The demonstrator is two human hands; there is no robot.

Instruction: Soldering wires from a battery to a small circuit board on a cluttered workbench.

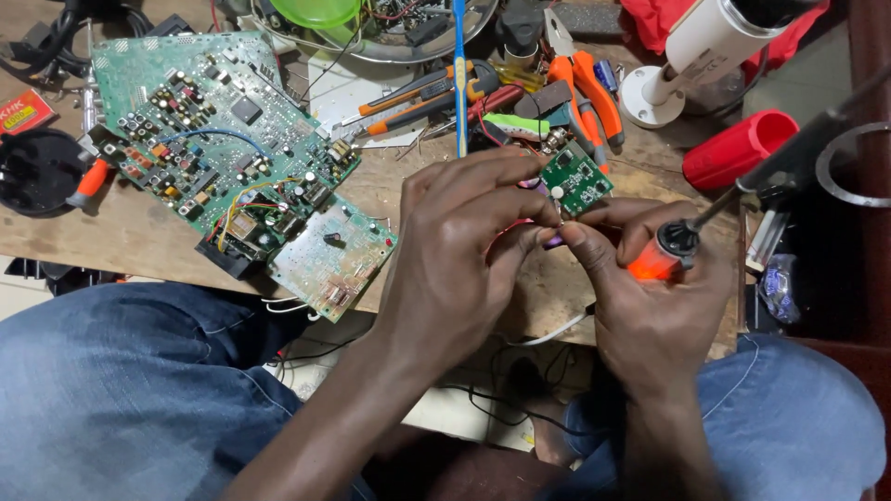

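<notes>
Nearest, both forearms rise from the denim-clad knees at 6 o'clock, meeting above the near edge of the wooden surface, which runs from 9 o'clock toward 4 o'clock. The left hand is arched, knuckles up, its fingers closed on a small green circuit board held tilted just above the surface near the picture's centre. The right hand, touching the left at the fingertips, has its fingers wrapped round the orange handle of a soldering iron, whose shaft points toward 2 o'clock. A bare strip of wood lies at 8 o'clock. Farther off, a large green circuit board fills 10 o'clock, orange-handled pliers crowd 12 o'clock, and a red cylinder lies at 2 o'clock.
</notes>
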